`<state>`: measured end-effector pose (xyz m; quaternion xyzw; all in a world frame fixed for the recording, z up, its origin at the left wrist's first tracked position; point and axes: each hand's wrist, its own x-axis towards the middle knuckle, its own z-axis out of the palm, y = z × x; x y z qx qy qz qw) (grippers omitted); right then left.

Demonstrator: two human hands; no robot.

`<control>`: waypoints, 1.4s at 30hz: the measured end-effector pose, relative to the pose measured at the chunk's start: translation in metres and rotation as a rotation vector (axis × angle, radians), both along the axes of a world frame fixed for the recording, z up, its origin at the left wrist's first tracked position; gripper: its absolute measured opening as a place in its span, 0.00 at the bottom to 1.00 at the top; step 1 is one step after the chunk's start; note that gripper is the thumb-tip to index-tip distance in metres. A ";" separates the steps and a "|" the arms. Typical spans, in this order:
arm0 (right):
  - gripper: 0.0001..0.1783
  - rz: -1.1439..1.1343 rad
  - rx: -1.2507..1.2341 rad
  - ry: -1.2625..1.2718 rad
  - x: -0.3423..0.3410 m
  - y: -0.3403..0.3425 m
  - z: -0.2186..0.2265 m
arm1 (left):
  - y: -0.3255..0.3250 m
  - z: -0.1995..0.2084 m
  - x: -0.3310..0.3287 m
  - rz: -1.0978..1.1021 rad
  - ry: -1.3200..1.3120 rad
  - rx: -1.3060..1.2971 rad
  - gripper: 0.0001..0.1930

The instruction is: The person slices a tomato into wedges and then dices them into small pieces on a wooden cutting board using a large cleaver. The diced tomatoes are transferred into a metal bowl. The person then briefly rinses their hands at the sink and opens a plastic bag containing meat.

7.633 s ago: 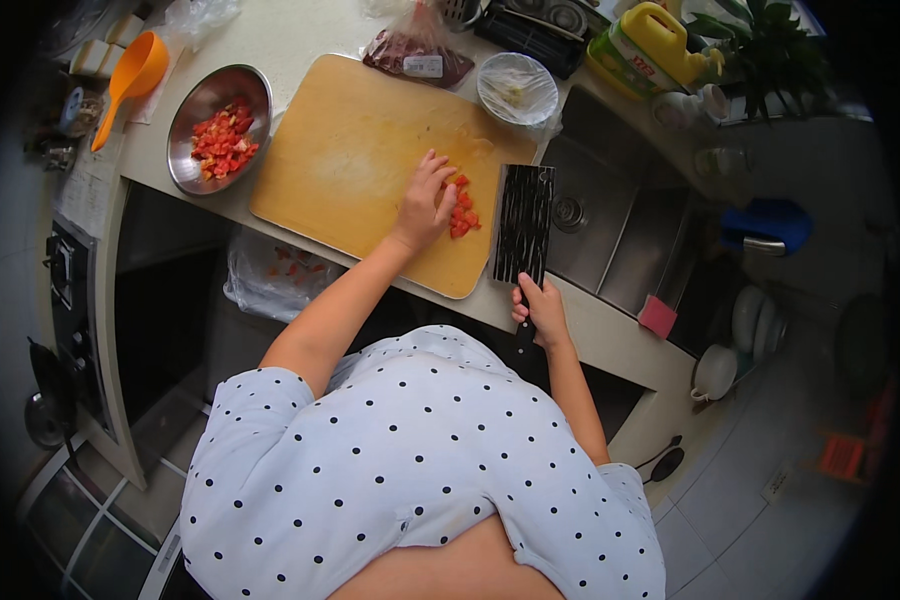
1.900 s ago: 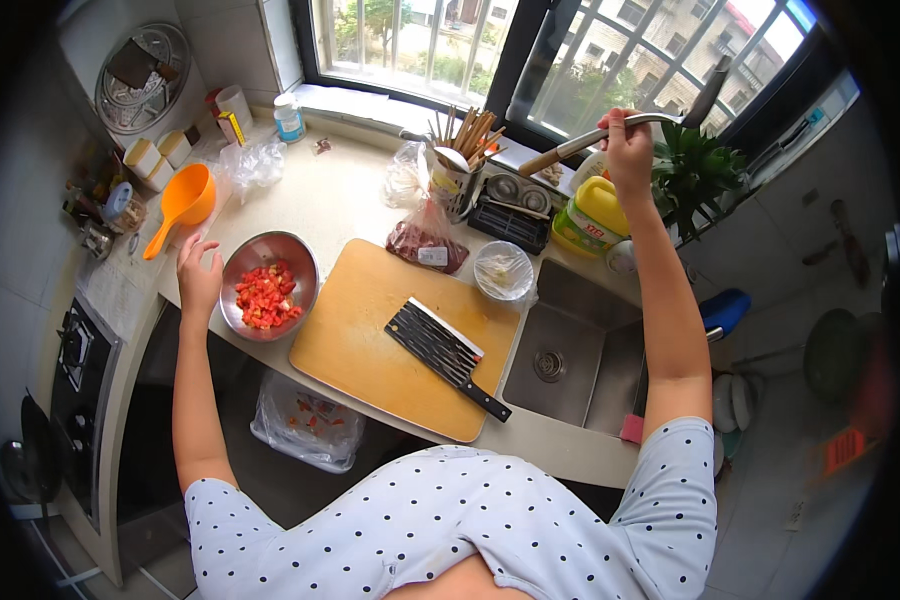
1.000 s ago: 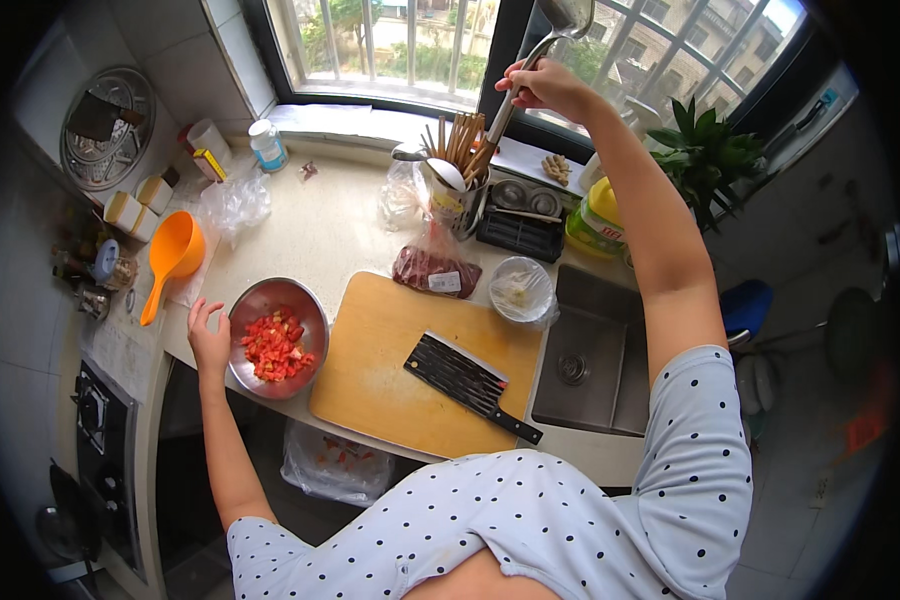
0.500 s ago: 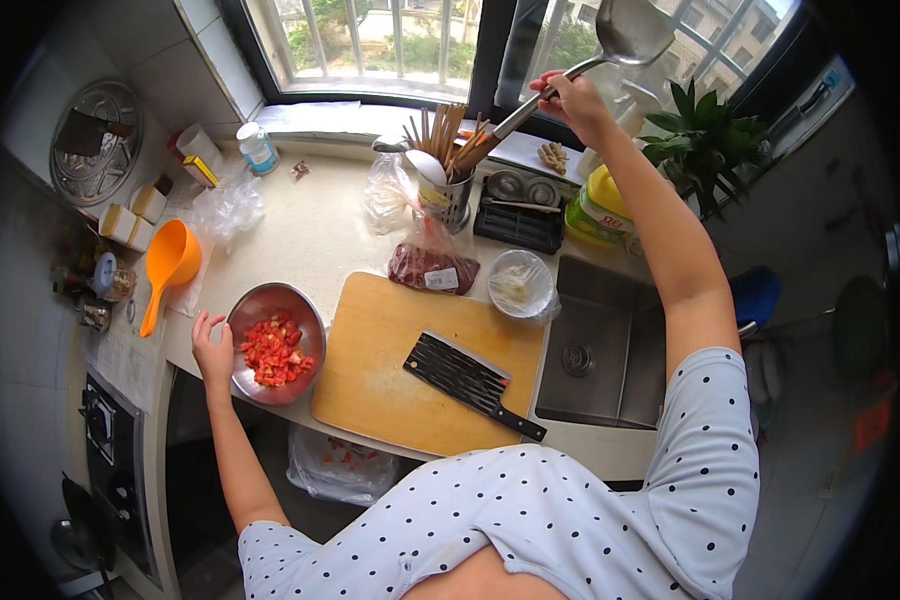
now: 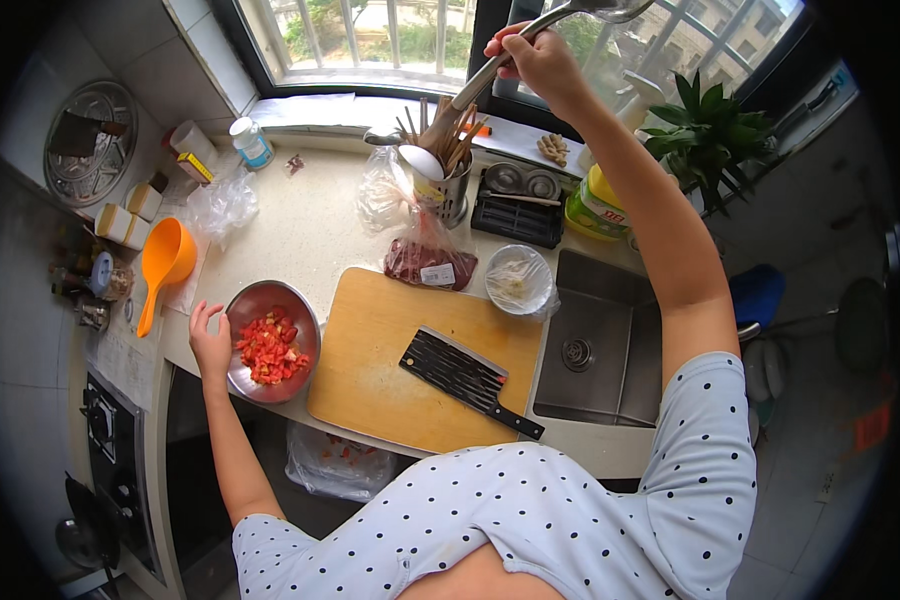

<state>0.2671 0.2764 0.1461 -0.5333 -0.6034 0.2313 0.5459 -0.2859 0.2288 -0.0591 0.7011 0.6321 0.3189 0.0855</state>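
Note:
My right hand (image 5: pixel 540 62) is raised toward the window, its fingers wrapped round the metal shaft of a spatula (image 5: pixel 480 85). The spatula's head points up and is partly cut off by the top edge. Its wooden handle end overlaps the chopsticks in a metal utensil holder (image 5: pixel 454 198); whether it is inside cannot be told. At the left, my left hand (image 5: pixel 210 345) grips the rim of a steel bowl (image 5: pixel 307 365). Chopped tomatoes (image 5: pixel 270 348) lie in that bowl. To its right, a black-bladed cleaver (image 5: pixel 455 372) rests on a wooden cutting board (image 5: pixel 365 340).
Bagged red meat (image 5: pixel 410 262) and a plastic-covered bowl (image 5: pixel 520 280) sit behind the board. The sink (image 5: pixel 610 340) is at the right, near a yellow bottle (image 5: pixel 595 210) and a plant (image 5: pixel 705 135). An orange ladle (image 5: pixel 168 255) lies left; a stove (image 5: pixel 115 450) is lower left.
My right hand has moved up and left with the spatula, whose handle end now overlaps the chopsticks further left. My left hand stays at the bowl. The whole view has shifted slightly.

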 end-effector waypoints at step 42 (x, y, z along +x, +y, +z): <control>0.12 0.181 -0.237 -0.060 0.013 0.039 -0.049 | -0.003 -0.018 -0.010 0.056 0.005 -0.043 0.08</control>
